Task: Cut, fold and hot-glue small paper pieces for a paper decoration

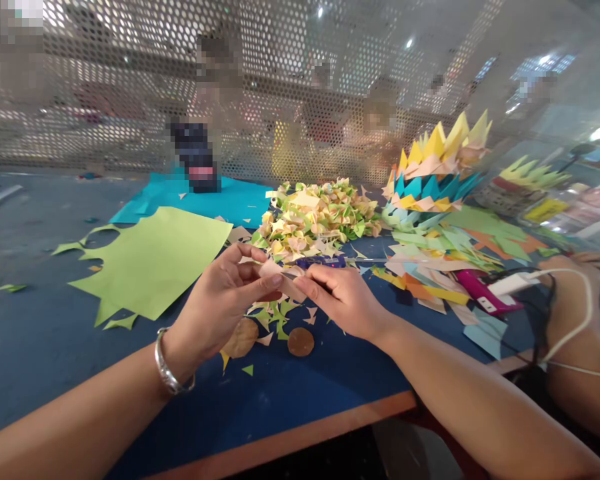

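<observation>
My left hand (pixel 225 297) pinches a small pale pink piece of paper (pixel 269 269) between thumb and fingers, with a silver bangle on the wrist. From the other side my right hand (pixel 343 300) grips the same paper, thumb on top. Just behind the right hand's fingers lies a dark blue object (pixel 325 262); its kind I cannot make out. Under the hands are small green and pink paper scraps (pixel 283 319) and two round brown discs (pixel 301 342), one partly covered by my left hand. Beyond them rises a heap of small curled paper pieces (pixel 325 213).
A green paper sheet (pixel 155 263) with scalloped cut edges and a blue sheet (pixel 245 203) lie left. Stacked zigzag paper pieces (pixel 430 177) stand at the back right. Near another person's arm (pixel 575 313) is a magenta device (pixel 490 293) with a white cable. A perforated screen (pixel 280 87) closes the back.
</observation>
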`<state>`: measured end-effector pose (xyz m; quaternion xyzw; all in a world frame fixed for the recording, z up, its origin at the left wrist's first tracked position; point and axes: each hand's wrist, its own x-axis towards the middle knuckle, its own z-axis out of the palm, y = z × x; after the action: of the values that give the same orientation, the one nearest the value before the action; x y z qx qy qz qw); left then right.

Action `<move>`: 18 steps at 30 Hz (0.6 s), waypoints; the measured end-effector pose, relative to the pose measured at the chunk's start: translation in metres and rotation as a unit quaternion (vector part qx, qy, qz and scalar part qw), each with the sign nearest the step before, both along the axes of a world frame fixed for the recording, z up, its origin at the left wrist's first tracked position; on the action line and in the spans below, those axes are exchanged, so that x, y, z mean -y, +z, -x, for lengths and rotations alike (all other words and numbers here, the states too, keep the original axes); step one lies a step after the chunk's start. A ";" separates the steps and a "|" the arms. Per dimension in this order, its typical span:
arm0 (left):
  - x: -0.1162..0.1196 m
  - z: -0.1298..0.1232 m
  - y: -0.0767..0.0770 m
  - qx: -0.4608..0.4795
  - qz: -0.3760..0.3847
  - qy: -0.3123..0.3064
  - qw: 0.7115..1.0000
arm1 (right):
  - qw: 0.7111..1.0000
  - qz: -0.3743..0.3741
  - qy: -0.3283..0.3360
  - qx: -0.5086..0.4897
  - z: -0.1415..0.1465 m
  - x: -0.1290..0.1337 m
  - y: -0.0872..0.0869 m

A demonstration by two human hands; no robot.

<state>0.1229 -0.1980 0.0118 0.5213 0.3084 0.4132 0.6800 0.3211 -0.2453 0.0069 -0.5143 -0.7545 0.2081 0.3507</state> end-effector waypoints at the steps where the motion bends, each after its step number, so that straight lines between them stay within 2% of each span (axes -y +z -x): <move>1: 0.000 0.000 0.000 -0.003 0.002 -0.003 1.000 | 1.000 -0.001 -0.002 0.003 0.000 0.000 0.000; 10: 0.000 -0.001 -0.001 -0.048 -0.068 0.008 0.996 | 1.000 0.001 0.000 0.000 0.000 0.000 0.000; 18: 0.000 0.001 0.003 -0.072 0.008 -0.002 0.997 | 1.000 -0.001 0.006 -0.001 -0.001 -0.001 0.000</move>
<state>0.1221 -0.1978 0.0147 0.5453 0.3586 0.3706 0.6609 0.3216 -0.2443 0.0064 -0.5094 -0.7572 0.2101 0.3509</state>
